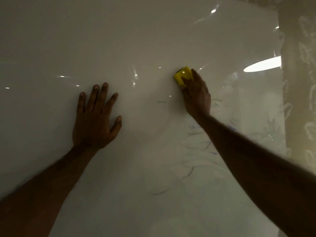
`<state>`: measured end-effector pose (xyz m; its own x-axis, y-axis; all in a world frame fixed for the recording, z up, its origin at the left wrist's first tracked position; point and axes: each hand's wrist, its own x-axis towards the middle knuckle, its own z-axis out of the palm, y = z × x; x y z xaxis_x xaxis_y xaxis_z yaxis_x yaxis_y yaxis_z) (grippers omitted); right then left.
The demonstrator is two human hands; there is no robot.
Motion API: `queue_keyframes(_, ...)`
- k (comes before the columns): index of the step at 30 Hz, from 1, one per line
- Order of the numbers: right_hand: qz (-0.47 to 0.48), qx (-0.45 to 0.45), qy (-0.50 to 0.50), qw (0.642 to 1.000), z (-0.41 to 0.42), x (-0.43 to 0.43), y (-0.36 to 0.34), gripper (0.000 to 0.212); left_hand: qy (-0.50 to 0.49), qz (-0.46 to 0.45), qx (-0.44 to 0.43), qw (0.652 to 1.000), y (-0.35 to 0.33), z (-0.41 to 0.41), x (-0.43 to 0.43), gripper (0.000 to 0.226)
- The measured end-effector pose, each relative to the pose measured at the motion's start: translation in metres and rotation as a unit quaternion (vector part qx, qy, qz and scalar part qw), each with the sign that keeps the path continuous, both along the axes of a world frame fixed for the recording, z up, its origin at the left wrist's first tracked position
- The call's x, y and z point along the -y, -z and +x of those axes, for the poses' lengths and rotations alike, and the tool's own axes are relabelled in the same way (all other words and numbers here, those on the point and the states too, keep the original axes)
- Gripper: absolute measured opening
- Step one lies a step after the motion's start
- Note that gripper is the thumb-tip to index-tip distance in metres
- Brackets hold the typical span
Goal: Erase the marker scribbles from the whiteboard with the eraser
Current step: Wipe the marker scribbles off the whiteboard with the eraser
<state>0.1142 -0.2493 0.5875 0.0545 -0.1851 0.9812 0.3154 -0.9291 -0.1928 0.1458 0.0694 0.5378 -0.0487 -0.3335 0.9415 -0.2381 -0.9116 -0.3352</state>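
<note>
A large glossy whiteboard [136,40] fills the head view. My right hand [196,96] presses a yellow eraser [183,76] against the board, right of centre; the fingers cover its lower right part. Faint dark and blue marker scribbles [195,134] remain below the eraser, beside my right forearm, with a thin stroke lower down [159,192] and short strokes on both sides of the wrist. My left hand [95,117] lies flat on the board with fingers spread, holding nothing.
The board's right edge [280,82] meets a wall with pale patterned wallpaper [301,65]. Ceiling lights reflect as bright spots and a long glare [263,64] on the board's surface.
</note>
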Motion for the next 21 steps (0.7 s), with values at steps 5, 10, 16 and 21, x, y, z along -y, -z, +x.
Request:
queue_keyframes(5, -0.175, -0.017, -0.042, 0.983, -0.007, -0.062, 0.126, 0.032, 0.004, -0.003, 0.007, 1.000, 0.000, 0.001, 0.000, 0.070)
queue_keyframes(10, -0.352, -0.116, -0.064, 0.927, -0.022, -0.067, 0.193, 0.027, 0.007, -0.002, 0.007, 1.000, 0.000, 0.001, -0.001, 0.070)
queue_keyframes(16, -0.325, -0.048, 0.037, 0.944, -0.011, -0.035, 0.057, 0.034, 0.011, -0.004, 0.013, 1.000, 0.001, 0.001, 0.000, 0.069)
queue_keyframes(21, -0.025, -0.076, -0.001, 0.997, -0.016, -0.019, -0.016, 0.041, 0.015, -0.004, 0.009, 1.000, 0.001, 0.002, -0.001, 0.069)
